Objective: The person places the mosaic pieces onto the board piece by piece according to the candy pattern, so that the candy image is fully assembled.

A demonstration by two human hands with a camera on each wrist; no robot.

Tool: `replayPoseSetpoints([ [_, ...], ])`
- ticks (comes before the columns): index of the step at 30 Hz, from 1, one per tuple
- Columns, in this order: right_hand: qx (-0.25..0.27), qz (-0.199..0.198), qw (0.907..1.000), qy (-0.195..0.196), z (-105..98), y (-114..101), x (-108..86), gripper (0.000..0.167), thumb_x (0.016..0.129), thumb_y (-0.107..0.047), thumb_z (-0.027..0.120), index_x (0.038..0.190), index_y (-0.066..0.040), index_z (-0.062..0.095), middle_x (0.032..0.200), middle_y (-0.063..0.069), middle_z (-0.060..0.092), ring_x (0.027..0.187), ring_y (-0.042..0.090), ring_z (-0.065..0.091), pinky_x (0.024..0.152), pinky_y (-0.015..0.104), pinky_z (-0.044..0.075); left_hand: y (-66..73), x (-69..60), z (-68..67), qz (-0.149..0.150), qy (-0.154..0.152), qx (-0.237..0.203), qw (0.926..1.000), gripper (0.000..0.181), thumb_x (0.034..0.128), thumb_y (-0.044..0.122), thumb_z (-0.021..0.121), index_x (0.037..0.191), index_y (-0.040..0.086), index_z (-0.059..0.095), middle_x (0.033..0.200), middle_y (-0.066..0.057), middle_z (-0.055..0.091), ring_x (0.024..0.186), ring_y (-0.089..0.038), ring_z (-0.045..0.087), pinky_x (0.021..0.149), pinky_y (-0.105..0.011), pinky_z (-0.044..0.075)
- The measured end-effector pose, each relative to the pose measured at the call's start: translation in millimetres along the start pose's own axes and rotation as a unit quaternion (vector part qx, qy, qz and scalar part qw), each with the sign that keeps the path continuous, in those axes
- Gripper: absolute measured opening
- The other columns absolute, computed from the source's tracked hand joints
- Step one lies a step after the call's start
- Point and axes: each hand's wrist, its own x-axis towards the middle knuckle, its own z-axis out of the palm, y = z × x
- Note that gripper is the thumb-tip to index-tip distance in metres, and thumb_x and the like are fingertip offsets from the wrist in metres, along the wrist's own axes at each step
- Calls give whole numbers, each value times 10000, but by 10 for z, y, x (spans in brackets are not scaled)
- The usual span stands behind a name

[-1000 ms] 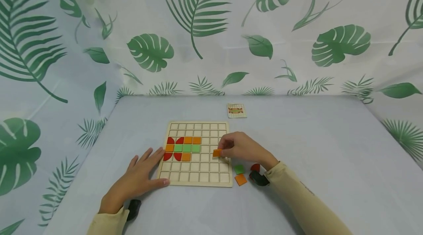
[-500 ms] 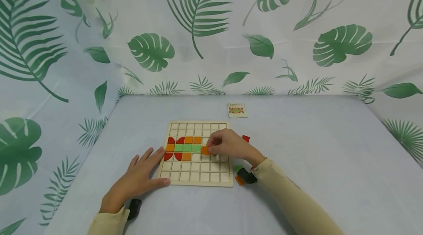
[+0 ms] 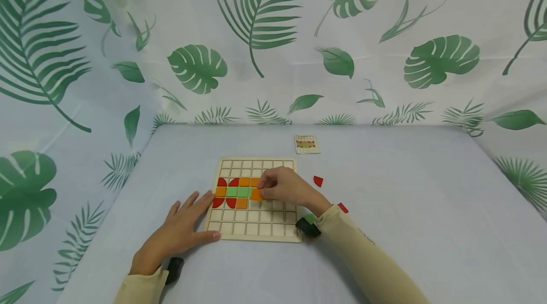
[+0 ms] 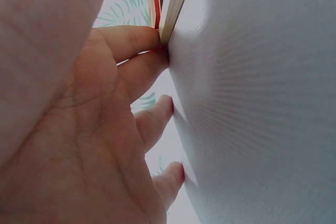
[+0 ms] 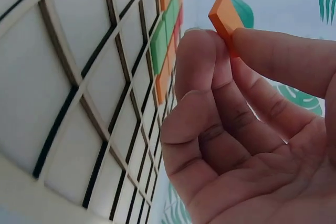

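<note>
A wooden grid board (image 3: 239,229) lies on the table, with red quarter-round, orange and green pieces set in its left and middle cells. Between thumb and index finger, my right hand (image 3: 287,187) pinches an orange square tile (image 3: 256,194). In the right wrist view that tile (image 5: 224,15) is tilted and held apart from the board, near the row of green tiles (image 5: 159,49). My left hand (image 3: 175,229) lies spread at the board's left edge. In the left wrist view, two of its fingertips touch the board's side (image 4: 176,9), and other fingertips rest on the table.
At the back, a small pattern card (image 3: 307,144) lies beyond the board. Right of the board are a red quarter-round piece (image 3: 318,181), another red piece (image 3: 343,207) and a green piece (image 3: 309,218), the latter two partly hidden by my right arm. A leaf-print cloth (image 3: 273,57) hangs behind.
My right hand has carried the orange tile leftward across the board, towards the green row. Loose red pieces have come into view behind the right forearm. The left hand stays put.
</note>
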Motion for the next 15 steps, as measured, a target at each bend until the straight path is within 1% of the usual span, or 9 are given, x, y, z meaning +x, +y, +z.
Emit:
replayPoseSetpoints([
  [6,-69,145,9999,-20,81,-22,19,35,951,-25,746,966,-24,714,823,-18,695,741,133,617,688,287,510,-3,7,1,2,-10,22,10000,1043,878,556,843,1680,94,362,1722,-132,344,1601,-463,170,1218,-756,51],
  [11,-309,279,9991,-95,139,-7,34,37,948,-19,746,959,-44,722,827,-38,689,760,127,597,719,283,512,2,13,-1,-46,-36,5,10000,1040,877,546,848,1680,96,363,1724,-132,341,1602,-462,165,1220,-753,47],
  [15,-509,266,9983,-105,172,-13,40,34,952,-29,752,948,-48,724,843,-43,700,767,128,608,732,287,526,13,4,-8,-109,-59,-6,9999,1045,871,540,854,1682,102,361,1725,-130,339,1604,-460,162,1223,-749,46],
])
